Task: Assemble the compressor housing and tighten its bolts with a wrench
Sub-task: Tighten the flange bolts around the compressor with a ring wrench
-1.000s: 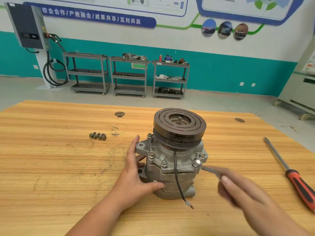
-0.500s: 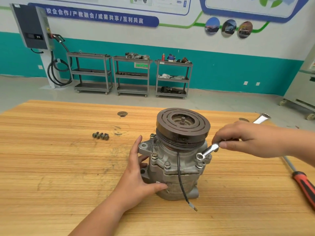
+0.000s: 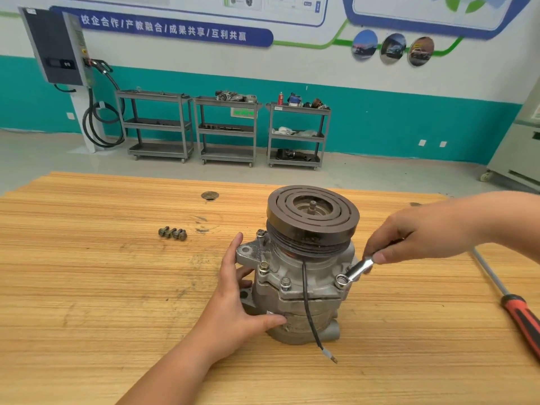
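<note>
- Four loose bolts [image 3: 173, 232] lie on the desk [image 3: 87, 287].
- The left hand [image 3: 236, 302] braces the upright compressor [image 3: 304, 276] at mid-desk, fingers straight.
- The wrench [image 3: 355, 270] ring sits on a right-side flange bolt.
- The right hand [image 3: 420, 232] fingers pinch the wrench.
- A screwdriver [image 3: 520, 317] lies far right.

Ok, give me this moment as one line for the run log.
step: bolt tightening | left hand: steadies compressor | right hand: holds wrench, ring end on flange bolt | spare bolts, screwdriver: on table
</note>
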A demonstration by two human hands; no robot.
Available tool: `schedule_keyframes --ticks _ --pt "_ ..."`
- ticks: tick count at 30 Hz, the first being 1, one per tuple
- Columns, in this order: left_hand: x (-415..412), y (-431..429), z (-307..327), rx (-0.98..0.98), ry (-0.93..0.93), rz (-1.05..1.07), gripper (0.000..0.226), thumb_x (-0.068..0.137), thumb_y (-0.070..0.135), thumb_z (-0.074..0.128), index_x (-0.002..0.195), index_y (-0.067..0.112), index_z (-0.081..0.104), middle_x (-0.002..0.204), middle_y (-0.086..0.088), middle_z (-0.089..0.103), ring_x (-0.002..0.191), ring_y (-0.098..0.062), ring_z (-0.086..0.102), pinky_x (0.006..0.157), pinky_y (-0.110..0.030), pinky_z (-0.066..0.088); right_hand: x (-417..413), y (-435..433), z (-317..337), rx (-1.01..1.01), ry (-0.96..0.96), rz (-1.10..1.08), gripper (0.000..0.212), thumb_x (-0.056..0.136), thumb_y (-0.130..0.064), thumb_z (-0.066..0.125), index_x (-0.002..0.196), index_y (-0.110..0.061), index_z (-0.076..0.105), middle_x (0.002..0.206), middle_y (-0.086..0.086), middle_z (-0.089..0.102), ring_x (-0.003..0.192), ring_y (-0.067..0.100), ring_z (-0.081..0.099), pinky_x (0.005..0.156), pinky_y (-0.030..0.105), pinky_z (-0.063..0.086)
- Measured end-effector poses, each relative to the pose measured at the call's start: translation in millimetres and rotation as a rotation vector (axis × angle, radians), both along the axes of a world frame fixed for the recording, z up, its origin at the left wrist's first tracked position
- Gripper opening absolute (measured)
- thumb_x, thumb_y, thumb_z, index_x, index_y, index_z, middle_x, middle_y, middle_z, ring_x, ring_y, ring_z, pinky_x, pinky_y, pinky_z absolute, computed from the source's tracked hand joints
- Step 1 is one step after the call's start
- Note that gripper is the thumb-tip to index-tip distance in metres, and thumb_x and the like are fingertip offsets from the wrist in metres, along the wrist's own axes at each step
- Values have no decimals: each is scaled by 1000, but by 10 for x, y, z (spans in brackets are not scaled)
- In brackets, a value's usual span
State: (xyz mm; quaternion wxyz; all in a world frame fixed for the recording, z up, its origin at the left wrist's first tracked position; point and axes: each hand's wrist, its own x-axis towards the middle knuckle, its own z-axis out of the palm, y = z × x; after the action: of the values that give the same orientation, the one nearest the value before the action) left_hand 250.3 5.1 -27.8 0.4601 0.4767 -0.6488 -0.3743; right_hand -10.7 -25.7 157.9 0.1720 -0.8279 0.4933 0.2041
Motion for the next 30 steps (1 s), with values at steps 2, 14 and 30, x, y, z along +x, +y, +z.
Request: schedule_keyframes --ticks 2,14,30 --pt "2 1 -3 -5 1 0 125 49 45 88 121 80 -7 141 3 39 121 4 44 84 -6 34 -50 64 -16 90 -11 -83 22 88 -59 38 93 -56 59 59 -21 50 55 -2 43 60 16 37" --pt "-11 -5 -22 -45 10 -5 124 49 45 88 125 77 -5 139 8 38 125 5 42 89 -6 35 603 1001 -670 769 -1477 -939 28 71 -24 57 55 -5 70 62 25 65 49 33 66 33 28 49" --pt "-14 -19 -46 -58 20 3 124 44 57 85 130 74 -2 134 14 44 117 13 48 86 -7 42 976 1253 -1098 855 -2131 -1006 84 -3 -3 91 79 4 75 63 19 66 50 31 66 40 34 52"
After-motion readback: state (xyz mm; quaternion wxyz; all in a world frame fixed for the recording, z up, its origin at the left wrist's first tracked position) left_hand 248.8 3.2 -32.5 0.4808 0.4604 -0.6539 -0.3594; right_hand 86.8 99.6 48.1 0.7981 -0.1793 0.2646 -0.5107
